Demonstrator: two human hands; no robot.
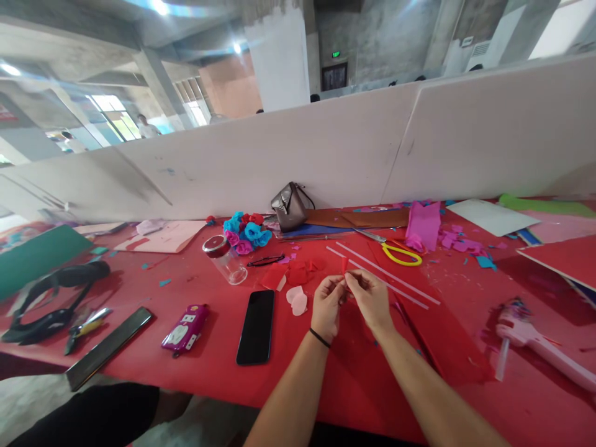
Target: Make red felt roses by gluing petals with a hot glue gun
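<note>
My left hand [327, 305] and my right hand [370, 297] meet over the red table [354, 372], fingers pinched together on a small red paper piece [344, 266] that sticks up between them. A black band circles my left wrist. Red paper cut-outs [298, 273] and pale petal shapes [297, 299] lie just left of my hands. Two thin white sticks [386, 273] lie beyond my right hand. Yellow-handled scissors [395, 251] rest further back.
A black phone [256, 326], a pink-cased device [185, 328], a glass jar [223, 257], paper flowers [246, 233], a brown purse [289, 206], a pink glue gun [535, 338], a black ruler [109, 346] and paper scraps lie about. A white partition [326, 155] backs the table.
</note>
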